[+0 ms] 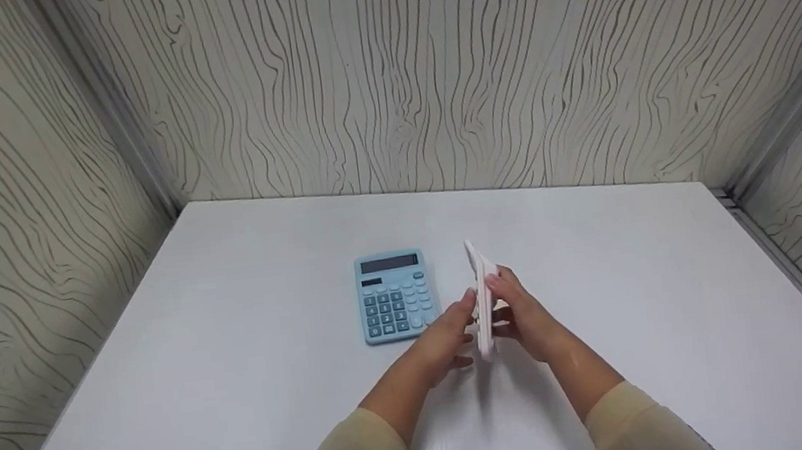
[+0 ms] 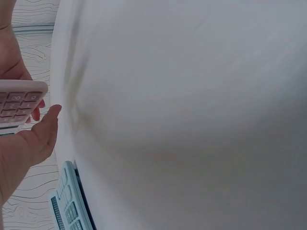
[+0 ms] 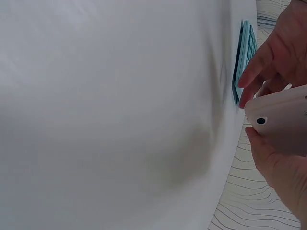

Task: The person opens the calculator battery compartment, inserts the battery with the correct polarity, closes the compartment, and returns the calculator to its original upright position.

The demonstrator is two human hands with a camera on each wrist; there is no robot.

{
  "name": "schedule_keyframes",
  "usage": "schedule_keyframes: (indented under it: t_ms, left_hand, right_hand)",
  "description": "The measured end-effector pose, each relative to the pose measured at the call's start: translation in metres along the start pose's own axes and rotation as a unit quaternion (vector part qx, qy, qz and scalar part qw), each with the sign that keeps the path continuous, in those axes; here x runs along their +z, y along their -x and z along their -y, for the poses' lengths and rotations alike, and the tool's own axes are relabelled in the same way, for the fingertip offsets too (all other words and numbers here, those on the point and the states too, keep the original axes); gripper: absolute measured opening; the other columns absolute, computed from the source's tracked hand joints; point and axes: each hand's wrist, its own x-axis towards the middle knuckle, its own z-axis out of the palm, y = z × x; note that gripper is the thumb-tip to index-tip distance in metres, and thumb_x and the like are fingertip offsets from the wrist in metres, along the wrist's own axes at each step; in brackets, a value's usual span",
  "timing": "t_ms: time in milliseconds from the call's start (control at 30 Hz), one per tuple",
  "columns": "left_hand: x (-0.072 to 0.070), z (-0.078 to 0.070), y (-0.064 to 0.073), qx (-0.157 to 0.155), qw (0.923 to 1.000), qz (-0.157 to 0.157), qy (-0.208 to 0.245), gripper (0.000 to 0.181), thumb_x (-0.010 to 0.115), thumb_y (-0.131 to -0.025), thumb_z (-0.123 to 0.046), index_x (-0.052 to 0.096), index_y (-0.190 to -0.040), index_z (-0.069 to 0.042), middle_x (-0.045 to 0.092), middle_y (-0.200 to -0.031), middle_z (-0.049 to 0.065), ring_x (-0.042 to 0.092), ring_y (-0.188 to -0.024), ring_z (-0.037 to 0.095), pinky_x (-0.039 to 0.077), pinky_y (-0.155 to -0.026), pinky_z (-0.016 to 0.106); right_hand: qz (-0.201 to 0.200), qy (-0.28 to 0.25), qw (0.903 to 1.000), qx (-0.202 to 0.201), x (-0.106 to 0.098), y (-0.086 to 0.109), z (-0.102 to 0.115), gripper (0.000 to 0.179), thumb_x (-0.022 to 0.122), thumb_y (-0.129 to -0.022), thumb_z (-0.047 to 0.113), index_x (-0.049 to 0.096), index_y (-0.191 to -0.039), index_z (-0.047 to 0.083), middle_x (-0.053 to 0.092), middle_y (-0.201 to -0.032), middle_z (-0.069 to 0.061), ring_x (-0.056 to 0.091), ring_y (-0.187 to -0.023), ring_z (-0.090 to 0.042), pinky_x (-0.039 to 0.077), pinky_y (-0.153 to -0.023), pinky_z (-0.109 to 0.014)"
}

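Both hands hold a pale pink calculator (image 1: 484, 306), tipped up on its edge above the white table. My left hand (image 1: 444, 341) is on its key side, thumb near the upper edge and the other fingers spread loosely lower down. From the back, my right hand (image 1: 528, 316) grips it with the thumb high and fingers below. The left wrist view shows the keys of the pink calculator (image 2: 21, 103); the right wrist view shows its plain back with a small dark round spot. A light blue calculator (image 1: 396, 297) lies face up on the table, left of the hands.
The white table (image 1: 228, 297) runs to a back wall (image 1: 391, 75) with a wood-grain line pattern. Similar panels stand on the left and right, with grey metal posts (image 1: 107, 100) at the corners.
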Motion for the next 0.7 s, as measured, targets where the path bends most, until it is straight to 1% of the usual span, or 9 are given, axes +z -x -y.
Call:
schedule_keyframes:
  t_ms: [100, 167, 233, 333, 433, 567, 633, 700]
  left_hand:
    - [0.0002, 0.0004, 0.0004, 0.002, 0.9995, 0.016, 0.028, 0.088, 0.035, -0.076, -0.077, 0.037, -0.139, -0.015, 0.046, -0.131, 0.013, 0.048, -0.115, 0.035, 0.044, -0.089, 0.052]
    - [0.0, 0.001, 0.0005, 0.0, 0.9988, 0.024, 0.043, 0.086, 0.034, -0.076, -0.078, 0.039, -0.138, -0.018, 0.048, -0.128, 0.012, 0.052, -0.11, 0.034, 0.047, -0.086, 0.049]
    - [-0.0001, 0.001, 0.0007, -0.004, 0.9984, 0.026, 0.051, 0.083, 0.034, -0.076, -0.078, 0.042, -0.136, -0.021, 0.05, -0.126, 0.01, 0.054, -0.106, 0.033, 0.049, -0.083, 0.047]
    - [0.0002, 0.0007, 0.0006, -0.009, 0.9984, 0.025, 0.049, 0.082, 0.034, -0.076, -0.078, 0.044, -0.134, -0.021, 0.051, -0.122, 0.009, 0.056, -0.101, 0.031, 0.051, -0.079, 0.043]
    - [0.0007, 0.0004, -0.0001, -0.015, 0.9989, 0.017, 0.041, 0.085, 0.035, -0.075, -0.079, 0.043, -0.133, -0.017, 0.052, -0.118, 0.009, 0.056, -0.097, 0.029, 0.051, -0.077, 0.042]
    - [0.0001, 0.0007, -0.0019, -0.017, 0.9992, 0.006, 0.034, 0.088, 0.038, -0.074, -0.078, 0.039, -0.133, -0.013, 0.051, -0.114, 0.01, 0.054, -0.097, 0.028, 0.05, -0.077, 0.044]
    - [-0.0016, 0.0007, -0.0023, -0.017, 0.9994, -0.007, 0.029, 0.085, 0.041, -0.075, -0.076, 0.04, -0.131, -0.012, 0.051, -0.111, 0.01, 0.053, -0.097, 0.028, 0.05, -0.077, 0.044]
    - [-0.0039, 0.0005, -0.0027, -0.02, 0.9993, -0.026, 0.017, 0.082, 0.044, -0.075, -0.074, 0.042, -0.13, -0.013, 0.053, -0.11, 0.009, 0.054, -0.096, 0.026, 0.05, -0.076, 0.043]
  right_hand:
    - [0.003, -0.003, 1.0, -0.007, 0.0037, 0.0009, 0.0001, 0.061, 0.037, -0.088, 0.051, 0.023, -0.135, 0.014, 0.038, -0.112, -0.018, 0.054, -0.096, -0.031, 0.048, -0.08, -0.04]
    - [0.005, -0.004, 1.0, -0.004, 0.0055, 0.0011, 0.0008, 0.061, 0.035, -0.088, 0.051, 0.023, -0.136, 0.014, 0.038, -0.115, -0.018, 0.053, -0.098, -0.031, 0.047, -0.081, -0.04]
    - [0.005, -0.011, 0.9999, -0.001, 0.0066, 0.0018, 0.0016, 0.062, 0.035, -0.087, 0.051, 0.024, -0.136, 0.014, 0.038, -0.117, -0.019, 0.052, -0.1, -0.031, 0.047, -0.083, -0.041]
    - [0.012, -0.016, 0.9998, 0.007, 0.0063, 0.0022, 0.002, 0.061, 0.031, -0.088, 0.051, 0.025, -0.137, 0.015, 0.038, -0.122, -0.018, 0.05, -0.106, -0.032, 0.045, -0.088, -0.043]
    - [0.021, -0.021, 0.9995, 0.011, 0.0045, 0.0026, 0.0019, 0.062, 0.028, -0.09, 0.051, 0.024, -0.14, 0.014, 0.037, -0.131, -0.018, 0.048, -0.112, -0.032, 0.042, -0.093, -0.044]
    - [0.04, -0.024, 0.9989, 0.009, 0.0013, 0.0034, 0.0015, 0.065, 0.025, -0.092, 0.049, 0.02, -0.144, 0.011, 0.031, -0.141, -0.018, 0.044, -0.119, -0.035, 0.041, -0.094, -0.044]
    - [0.045, -0.024, 0.9987, 0.004, -0.0004, 0.0037, 0.0013, 0.064, 0.024, -0.093, 0.048, 0.019, -0.144, 0.01, 0.031, -0.142, -0.018, 0.044, -0.12, -0.035, 0.042, -0.093, -0.044]
    - [0.044, -0.024, 0.9987, -0.004, -0.0022, 0.0038, 0.0015, 0.061, 0.024, -0.094, 0.046, 0.021, -0.143, 0.01, 0.035, -0.14, -0.018, 0.047, -0.117, -0.033, 0.044, -0.091, -0.042]
